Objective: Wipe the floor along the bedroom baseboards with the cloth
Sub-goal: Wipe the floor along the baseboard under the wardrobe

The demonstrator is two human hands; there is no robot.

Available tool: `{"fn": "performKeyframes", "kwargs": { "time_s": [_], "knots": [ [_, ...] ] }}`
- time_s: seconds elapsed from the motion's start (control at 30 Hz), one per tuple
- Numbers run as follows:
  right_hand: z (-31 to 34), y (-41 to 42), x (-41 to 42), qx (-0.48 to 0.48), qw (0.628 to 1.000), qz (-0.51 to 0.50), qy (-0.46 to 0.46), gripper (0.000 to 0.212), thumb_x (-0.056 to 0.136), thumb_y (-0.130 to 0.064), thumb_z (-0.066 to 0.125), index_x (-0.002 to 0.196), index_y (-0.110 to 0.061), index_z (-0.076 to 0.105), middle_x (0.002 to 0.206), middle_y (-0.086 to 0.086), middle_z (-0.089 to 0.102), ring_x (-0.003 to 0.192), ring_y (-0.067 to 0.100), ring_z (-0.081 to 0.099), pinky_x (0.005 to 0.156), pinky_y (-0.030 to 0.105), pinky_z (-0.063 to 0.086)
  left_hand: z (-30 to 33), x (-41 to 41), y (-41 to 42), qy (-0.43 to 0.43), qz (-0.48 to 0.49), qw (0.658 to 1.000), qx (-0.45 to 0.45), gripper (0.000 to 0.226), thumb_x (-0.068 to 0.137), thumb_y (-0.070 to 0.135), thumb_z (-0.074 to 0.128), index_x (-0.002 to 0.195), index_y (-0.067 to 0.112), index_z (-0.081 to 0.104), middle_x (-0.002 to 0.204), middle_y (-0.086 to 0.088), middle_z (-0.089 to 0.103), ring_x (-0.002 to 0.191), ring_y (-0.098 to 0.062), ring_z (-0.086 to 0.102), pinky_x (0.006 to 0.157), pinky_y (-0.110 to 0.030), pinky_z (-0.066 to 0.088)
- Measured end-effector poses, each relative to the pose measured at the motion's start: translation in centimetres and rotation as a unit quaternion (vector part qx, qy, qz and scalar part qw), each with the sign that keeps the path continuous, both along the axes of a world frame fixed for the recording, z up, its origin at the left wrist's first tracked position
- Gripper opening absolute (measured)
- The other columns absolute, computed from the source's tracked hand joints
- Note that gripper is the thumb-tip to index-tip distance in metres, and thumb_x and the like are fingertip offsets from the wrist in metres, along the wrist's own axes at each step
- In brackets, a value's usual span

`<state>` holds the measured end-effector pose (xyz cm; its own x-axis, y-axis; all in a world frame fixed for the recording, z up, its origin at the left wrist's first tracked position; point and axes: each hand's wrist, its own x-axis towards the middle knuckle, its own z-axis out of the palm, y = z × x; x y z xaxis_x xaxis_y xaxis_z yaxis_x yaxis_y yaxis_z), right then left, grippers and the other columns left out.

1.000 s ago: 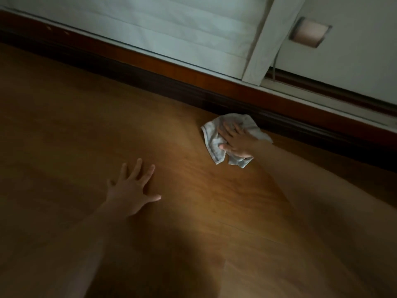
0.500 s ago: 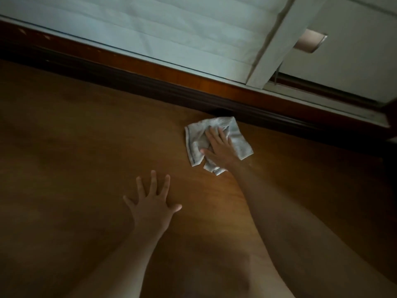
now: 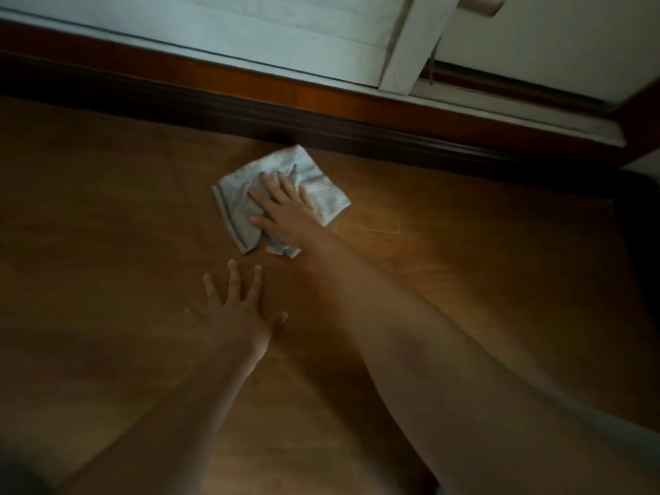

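Cloth [image 3: 318,194] flat on wood floor [image 3: 107,244], just short of the baseboard
Nearest, left hand [image 3: 235,317] splayed flat on floor, holding nothing; beyond it right hand [image 3: 285,212] presses cloth with straight fingers, no pinch; dark baseboard [image 3: 250,108] runs behind, white shutter [image 3: 250,26] above

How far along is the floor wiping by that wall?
Done: nothing clearly; only a faint streak on the floor right of the cloth. In hand: the right hand presses the cloth flat near the baseboard; the left hand braces. Left: the strip along the baseboard to the left.
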<state>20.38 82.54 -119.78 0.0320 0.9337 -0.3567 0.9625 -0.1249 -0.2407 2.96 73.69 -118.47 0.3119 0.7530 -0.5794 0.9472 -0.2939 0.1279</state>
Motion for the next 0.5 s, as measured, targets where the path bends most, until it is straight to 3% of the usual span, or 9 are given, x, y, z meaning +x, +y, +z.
{"fn": "performKeyframes", "kwargs": {
  "time_s": [0.13,0.27,0.37,0.5],
  "knots": [
    [-0.5,-0.6,3.6,0.025,0.999,0.04,-0.012,0.06,0.1,-0.053,0.029,0.153,-0.036,0.005,0.162,-0.005,-0.009,0.147,0.019,-0.015,0.117,0.043,-0.009,-0.3,-0.5,-0.1,-0.011,-0.006,1.0,0.02,0.087,0.084,0.077,0.037,0.15,0.045,-0.011,0.159,0.007,-0.026,0.146,-0.035,-0.018,0.111,-0.067,0.011],
    [-1.0,-6.7,13.8,0.055,0.993,-0.087,-0.057,0.062,0.1,-0.051,0.033,0.154,-0.029,0.012,0.163,0.001,0.002,0.149,0.024,-0.003,0.12,0.049,0.0,-0.8,-0.7,-0.1,-0.001,-0.011,0.999,0.033,0.088,0.083,0.079,0.035,0.149,0.046,-0.013,0.159,0.007,-0.024,0.146,-0.034,-0.018,0.11,-0.069,0.011],
    [-0.2,-9.3,16.8,0.022,0.986,-0.144,-0.08,0.06,0.102,-0.05,0.027,0.154,-0.033,0.002,0.162,-0.002,-0.008,0.148,0.02,-0.014,0.118,0.043,-0.008,-0.8,-0.8,-0.2,0.013,-0.022,0.999,0.04,0.088,0.083,0.079,0.031,0.149,0.045,-0.017,0.159,0.006,-0.027,0.146,-0.035,-0.019,0.111,-0.068,0.011],
    [-0.4,-2.0,10.7,0.036,0.998,-0.017,-0.057,0.058,0.101,-0.047,0.021,0.154,-0.026,0.008,0.162,0.002,-0.004,0.147,0.027,-0.014,0.113,0.046,-0.016,-0.5,-0.7,-0.2,0.024,-0.024,0.999,0.033,0.089,0.083,0.08,0.03,0.148,0.045,-0.019,0.158,0.006,-0.029,0.145,-0.035,-0.021,0.112,-0.067,0.011]
  ]
}}
